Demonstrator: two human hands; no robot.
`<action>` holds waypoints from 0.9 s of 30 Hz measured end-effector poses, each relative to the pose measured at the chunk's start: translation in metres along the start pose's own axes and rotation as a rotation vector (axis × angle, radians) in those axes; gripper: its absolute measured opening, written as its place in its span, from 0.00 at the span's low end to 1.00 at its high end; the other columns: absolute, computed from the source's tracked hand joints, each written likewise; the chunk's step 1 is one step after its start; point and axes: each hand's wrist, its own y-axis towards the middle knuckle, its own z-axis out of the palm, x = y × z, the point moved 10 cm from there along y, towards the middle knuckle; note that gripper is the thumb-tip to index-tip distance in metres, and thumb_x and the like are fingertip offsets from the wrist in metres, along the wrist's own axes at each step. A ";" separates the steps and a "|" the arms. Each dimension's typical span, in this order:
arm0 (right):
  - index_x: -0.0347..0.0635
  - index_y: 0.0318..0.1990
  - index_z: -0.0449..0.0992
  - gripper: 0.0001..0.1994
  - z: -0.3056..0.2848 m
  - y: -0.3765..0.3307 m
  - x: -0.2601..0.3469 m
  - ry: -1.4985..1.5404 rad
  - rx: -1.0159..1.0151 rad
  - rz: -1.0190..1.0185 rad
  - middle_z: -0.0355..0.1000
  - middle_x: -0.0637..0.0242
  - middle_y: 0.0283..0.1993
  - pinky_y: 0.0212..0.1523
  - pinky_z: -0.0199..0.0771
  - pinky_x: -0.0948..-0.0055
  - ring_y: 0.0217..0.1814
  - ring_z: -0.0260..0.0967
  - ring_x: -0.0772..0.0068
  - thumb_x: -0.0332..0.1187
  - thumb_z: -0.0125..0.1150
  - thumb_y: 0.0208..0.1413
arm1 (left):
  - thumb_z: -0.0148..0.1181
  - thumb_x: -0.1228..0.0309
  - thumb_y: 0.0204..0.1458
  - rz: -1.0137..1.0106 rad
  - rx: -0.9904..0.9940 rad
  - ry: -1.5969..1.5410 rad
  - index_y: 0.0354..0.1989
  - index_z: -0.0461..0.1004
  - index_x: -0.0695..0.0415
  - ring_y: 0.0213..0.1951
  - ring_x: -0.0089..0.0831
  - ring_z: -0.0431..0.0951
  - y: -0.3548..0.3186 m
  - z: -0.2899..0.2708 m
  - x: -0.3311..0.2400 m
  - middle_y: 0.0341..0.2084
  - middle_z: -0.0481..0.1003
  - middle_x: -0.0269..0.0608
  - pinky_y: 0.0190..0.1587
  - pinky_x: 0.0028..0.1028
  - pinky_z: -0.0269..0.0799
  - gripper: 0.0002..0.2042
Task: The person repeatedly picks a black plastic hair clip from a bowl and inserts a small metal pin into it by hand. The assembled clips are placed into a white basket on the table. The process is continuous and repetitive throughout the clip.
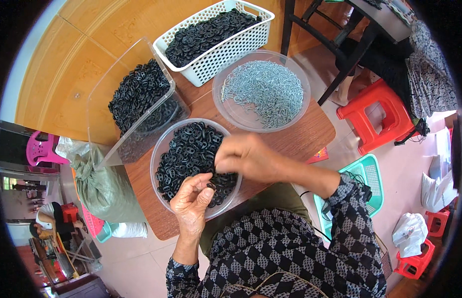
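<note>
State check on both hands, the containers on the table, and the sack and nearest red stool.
Left hand: pinching a black part, at the round tub's near side
Right hand: blurred, over the tub, grip unclear
Round tub: open, filled with black parts
Bowl: open, holding silvery pieces
White basket: open, well filled
Clear bin: open, holding black parts
Sack: bulging
Red stool: upright

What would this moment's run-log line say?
left hand: pinching black piece | right hand: blurred, over tub rim | silver pieces: in round tray
</note>
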 end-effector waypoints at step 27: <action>0.31 0.20 0.74 0.06 -0.025 0.069 -0.056 -1.246 0.281 -0.244 0.71 0.45 0.27 0.33 0.71 0.56 0.33 0.70 0.47 0.26 0.54 0.39 | 0.60 0.76 0.48 -0.076 -0.149 -0.184 0.31 0.70 0.66 0.24 0.25 0.72 -0.019 -0.030 0.014 0.25 0.74 0.45 0.29 0.22 0.70 0.06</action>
